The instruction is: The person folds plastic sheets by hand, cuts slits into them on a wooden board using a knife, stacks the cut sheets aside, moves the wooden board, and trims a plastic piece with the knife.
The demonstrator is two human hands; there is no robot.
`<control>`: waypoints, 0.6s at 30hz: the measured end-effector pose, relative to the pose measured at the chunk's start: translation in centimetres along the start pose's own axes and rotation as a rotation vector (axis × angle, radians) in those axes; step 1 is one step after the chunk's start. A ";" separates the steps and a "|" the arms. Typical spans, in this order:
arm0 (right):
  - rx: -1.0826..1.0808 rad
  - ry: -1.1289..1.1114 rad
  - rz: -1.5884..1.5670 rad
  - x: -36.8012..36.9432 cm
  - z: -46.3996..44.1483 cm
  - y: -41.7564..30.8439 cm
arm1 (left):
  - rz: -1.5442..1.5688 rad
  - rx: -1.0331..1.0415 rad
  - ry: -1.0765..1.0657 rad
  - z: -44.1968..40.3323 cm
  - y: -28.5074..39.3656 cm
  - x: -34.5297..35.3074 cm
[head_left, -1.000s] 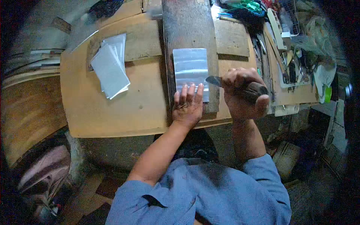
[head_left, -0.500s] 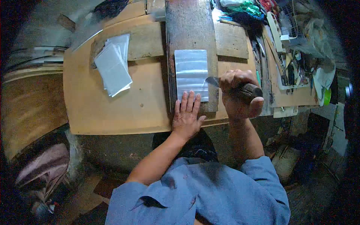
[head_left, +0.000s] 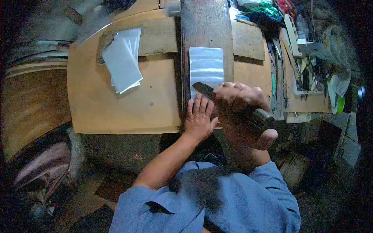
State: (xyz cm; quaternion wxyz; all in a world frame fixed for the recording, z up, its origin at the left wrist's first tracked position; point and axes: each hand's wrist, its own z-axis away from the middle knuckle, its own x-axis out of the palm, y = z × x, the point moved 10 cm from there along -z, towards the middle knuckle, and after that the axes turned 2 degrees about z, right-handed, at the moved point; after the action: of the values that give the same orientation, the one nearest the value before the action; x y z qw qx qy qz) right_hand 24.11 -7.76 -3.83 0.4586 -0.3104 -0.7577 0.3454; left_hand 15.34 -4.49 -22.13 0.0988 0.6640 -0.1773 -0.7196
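Observation:
My left hand [head_left: 199, 122] lies flat with its fingers spread, the fingertips on the lower end of a shiny translucent sheet or stack [head_left: 206, 64]. That sheet rests on a dark wooden board [head_left: 206, 23]. Wrapped around the thick dark handle of a knife [head_left: 204, 89] is my right hand [head_left: 243, 105], somewhat blurred. The knife's blade points left, over the sheet's lower part and just above my left fingertips; whether it touches the sheet I cannot tell. Several similar sheets [head_left: 122, 62] lie loosely fanned on the left of the table.
The yellowish table [head_left: 155, 116] has flat wooden pieces [head_left: 159, 39] on both sides of the dark board. At the right stand a white power strip [head_left: 292, 35], a tray of tools [head_left: 309, 92] and plastic bags [head_left: 336, 46]. Green and dark tangled material [head_left: 262, 9] lies at the back.
My right hand has moved left and nearer my body, bringing the knife from the sheet's right edge to over its lower part. My left hand has slid back slightly. The view has shifted.

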 end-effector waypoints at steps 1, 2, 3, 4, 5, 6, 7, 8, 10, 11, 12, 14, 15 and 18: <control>0.025 0.008 0.057 -0.4 -0.1 0.9 | 0.000 -0.002 -0.001 0.0 0.0 -0.1; 0.050 0.014 0.115 -0.8 -0.1 1.8 | 0.023 -0.030 -0.057 0.0 -0.3 0.3; 0.076 0.019 0.172 -1.2 -0.1 2.7 | 0.048 -0.056 -0.113 0.1 -0.4 0.6; 0.074 0.074 0.006 -1.5 -0.3 3.5 | 0.067 -0.054 -0.048 0.1 -0.4 0.1; 0.070 0.124 -0.163 -2.1 -0.5 4.5 | 0.064 -0.053 -0.044 0.0 -0.5 0.1; 0.064 0.063 -0.206 -2.3 -0.8 4.3 | 0.093 -0.048 0.004 0.1 -0.3 -0.5; 0.061 0.001 -0.248 -2.3 -1.1 4.0 | 0.121 -0.042 0.057 -0.1 -0.2 -1.1; 0.024 0.020 -0.180 -2.6 -0.6 2.9 | 0.120 -0.042 0.061 -0.3 -0.3 -1.1; 0.046 0.083 -0.093 -2.3 -0.1 1.7 | 0.026 -0.034 0.022 -0.1 -0.3 -0.7; 0.059 0.114 -0.049 -2.2 0.2 1.1 | 0.029 -0.034 0.017 0.0 -0.2 -0.6; 0.082 0.057 0.004 -2.1 0.0 1.7 | 0.006 -0.045 0.007 -0.1 -0.2 -0.6; 0.175 0.051 0.015 -2.8 -0.5 3.0 | -0.020 -0.052 0.006 -0.3 -0.2 -1.0; 0.172 0.055 0.016 -2.9 -0.2 2.8 | 0.019 -0.051 -0.002 -0.2 -0.1 -1.4; 0.048 -0.005 -0.094 -2.4 -0.5 0.1 | 0.073 -0.047 0.032 -0.6 -0.2 -1.6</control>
State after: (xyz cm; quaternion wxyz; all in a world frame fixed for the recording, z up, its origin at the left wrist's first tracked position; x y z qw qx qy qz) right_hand 25.48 -9.47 -4.88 0.4798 -0.2624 -0.7642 0.3421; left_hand 16.08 -3.74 -20.78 0.1437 0.6661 -0.1828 -0.7087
